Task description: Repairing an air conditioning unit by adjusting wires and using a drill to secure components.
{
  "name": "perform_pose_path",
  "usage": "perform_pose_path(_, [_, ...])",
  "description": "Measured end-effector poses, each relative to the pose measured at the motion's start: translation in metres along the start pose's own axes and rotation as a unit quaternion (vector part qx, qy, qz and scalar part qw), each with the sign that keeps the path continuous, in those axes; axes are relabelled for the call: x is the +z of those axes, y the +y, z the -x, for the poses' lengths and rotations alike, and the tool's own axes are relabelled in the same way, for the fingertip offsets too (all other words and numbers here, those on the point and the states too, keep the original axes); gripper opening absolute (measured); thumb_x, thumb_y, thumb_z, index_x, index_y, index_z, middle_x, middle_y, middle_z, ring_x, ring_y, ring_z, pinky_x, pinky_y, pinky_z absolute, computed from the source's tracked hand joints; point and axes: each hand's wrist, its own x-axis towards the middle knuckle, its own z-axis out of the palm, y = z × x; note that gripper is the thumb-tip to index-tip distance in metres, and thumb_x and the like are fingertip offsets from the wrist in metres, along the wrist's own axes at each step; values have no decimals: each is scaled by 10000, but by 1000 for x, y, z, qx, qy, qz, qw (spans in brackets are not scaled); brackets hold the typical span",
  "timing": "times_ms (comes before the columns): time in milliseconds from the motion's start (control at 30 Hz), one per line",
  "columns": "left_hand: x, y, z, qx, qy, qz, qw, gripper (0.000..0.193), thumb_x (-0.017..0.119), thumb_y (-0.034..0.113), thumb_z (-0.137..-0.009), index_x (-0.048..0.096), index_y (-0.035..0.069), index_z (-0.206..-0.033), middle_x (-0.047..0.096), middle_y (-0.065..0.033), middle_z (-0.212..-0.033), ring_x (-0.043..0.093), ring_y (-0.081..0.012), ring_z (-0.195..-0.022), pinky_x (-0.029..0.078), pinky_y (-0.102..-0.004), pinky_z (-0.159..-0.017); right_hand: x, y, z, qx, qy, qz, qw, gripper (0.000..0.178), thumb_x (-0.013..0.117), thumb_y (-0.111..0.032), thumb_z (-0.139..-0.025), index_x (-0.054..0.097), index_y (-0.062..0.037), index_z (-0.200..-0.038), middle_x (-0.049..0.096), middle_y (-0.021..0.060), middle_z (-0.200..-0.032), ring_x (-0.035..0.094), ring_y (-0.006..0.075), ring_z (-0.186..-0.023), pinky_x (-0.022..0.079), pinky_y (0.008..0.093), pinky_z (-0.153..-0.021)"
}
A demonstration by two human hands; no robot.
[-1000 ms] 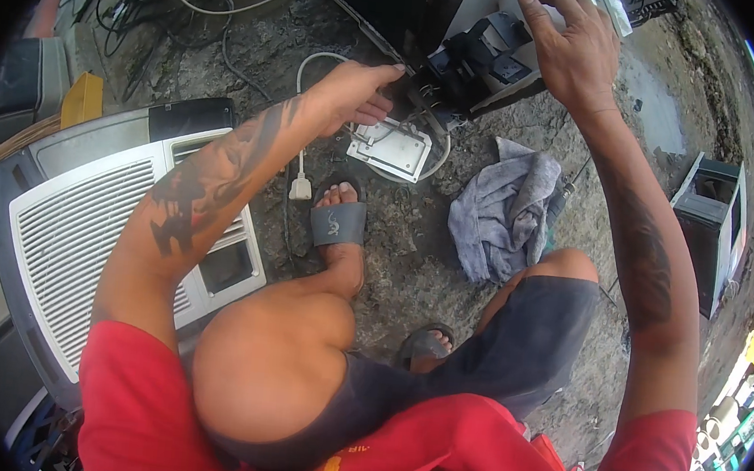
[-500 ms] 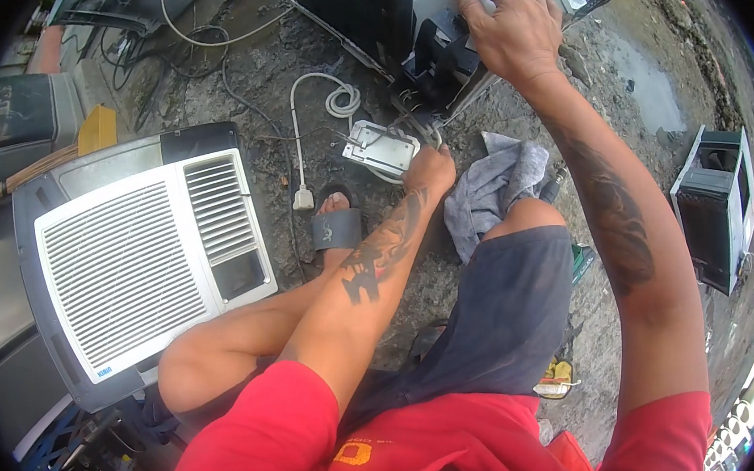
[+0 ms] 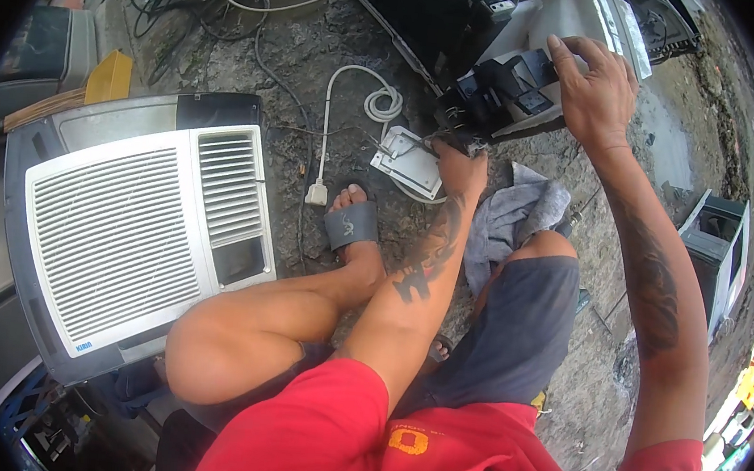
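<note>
My left hand (image 3: 462, 167) is closed on a bundle of wires (image 3: 457, 140) beside a white metal plate (image 3: 407, 163); its fingertips are partly hidden. My right hand (image 3: 597, 93) is raised at the side of an opened appliance with a white inner housing (image 3: 553, 18). Its fingers are bent, and the thumb stands apart with nothing visible between them. Black box-shaped parts (image 3: 520, 82) lie just left of it, and a large black panel (image 3: 432, 12) stands behind. From near the plate, a white power cord (image 3: 380, 103) coils and runs to a plug (image 3: 317, 193) on the ground.
A window air conditioner with a white louvred front (image 3: 116, 240) lies at my left. A grey towel (image 3: 513, 216) is by my right knee. An open metal casing (image 3: 714, 252) sits at the far right. A yellow piece (image 3: 109, 77) and dark cables (image 3: 267, 60) are at the upper left.
My view has shifted, so the scene sits differently in the picture. My right hand has come away from a rounded pale part it was on. My left hand stays at the wires.
</note>
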Motion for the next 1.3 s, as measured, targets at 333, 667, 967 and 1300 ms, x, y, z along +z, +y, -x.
perform_pose_path(333, [13, -10, -11, -28, 145, 20, 989, 659, 808, 164, -762, 357, -17, -1207, 659, -282, -977, 640, -463, -952, 514, -498, -782, 1, -1, -6, 29, -70, -23, 997, 402, 587, -505, -914, 734, -140, -996, 695, 31, -1003, 600, 242, -1017, 322, 353, -1020])
perform_pose_path(667, [-13, -17, -9, 43, 68, -27, 996, 729, 754, 170, -766, 309, -58, -1296, 652, -279, -1057, 619, -475, -989, 501, -490, -857, 0, -20, -14, 41, -72, -56, 995, 372, 628, -453, -907, 742, -107, -977, 712, 61, -955, 618, 270, -962, 395, 355, -939])
perform_pose_path(967, [-22, 2, -57, -2, 270, -33, 962, 661, 395, 502, -1002, 517, -68, -1312, 618, -322, -1063, 565, -440, -1023, 433, -447, -883, -4, -17, -12, 30, -70, -48, 996, 331, 624, -439, -918, 728, -128, -961, 693, 19, -967, 595, 228, -985, 343, 365, -985])
perform_pose_path(1300, [20, 26, -46, -129, 43, 289, 947, 641, 367, 446, -1027, 616, -144, -1035, 641, -296, -866, 585, -420, -804, 445, -436, -789, -8, -5, -8, 33, -67, -51, 996, 284, 589, -372, -954, 730, -125, -960, 694, 23, -964, 599, 228, -950, 341, 366, -985])
